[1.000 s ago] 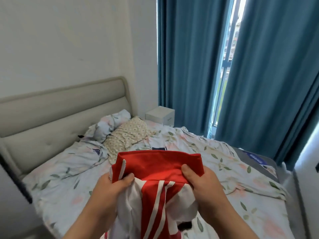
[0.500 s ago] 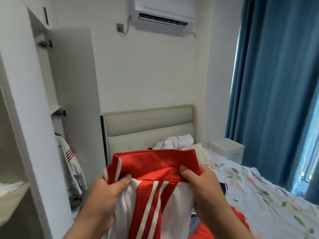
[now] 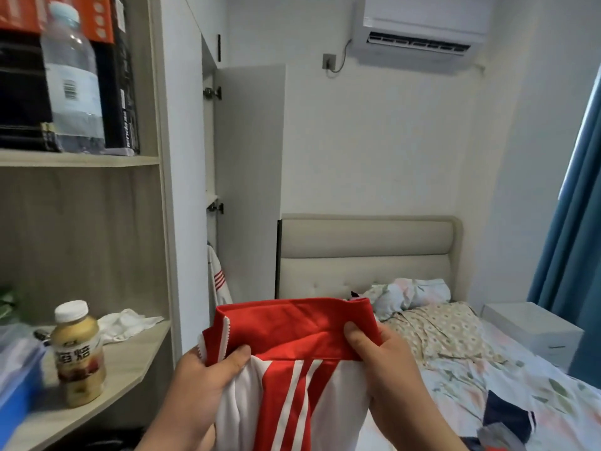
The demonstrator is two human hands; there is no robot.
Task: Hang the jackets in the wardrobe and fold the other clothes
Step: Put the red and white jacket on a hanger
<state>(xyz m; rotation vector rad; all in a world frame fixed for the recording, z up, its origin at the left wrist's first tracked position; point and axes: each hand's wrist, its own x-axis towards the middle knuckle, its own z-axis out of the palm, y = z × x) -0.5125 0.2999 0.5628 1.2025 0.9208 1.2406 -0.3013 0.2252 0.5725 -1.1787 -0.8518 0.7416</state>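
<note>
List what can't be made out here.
Head view only.
Jacket: lower part cut off by the bottom edge, rest partly covered by left hand and right hand.
Wardrobe inside: hidden behind its open door; only a striped garment's edge shows.
Drink bottle label: blurred.
Dark clothes on the bed: cut by bottom edge.

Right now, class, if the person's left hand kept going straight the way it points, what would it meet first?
Probably the white garment with red stripes hanging at the open wardrobe door. The left hand, gripping the red and white jacket, points up towards it, though depth is unclear.
</note>
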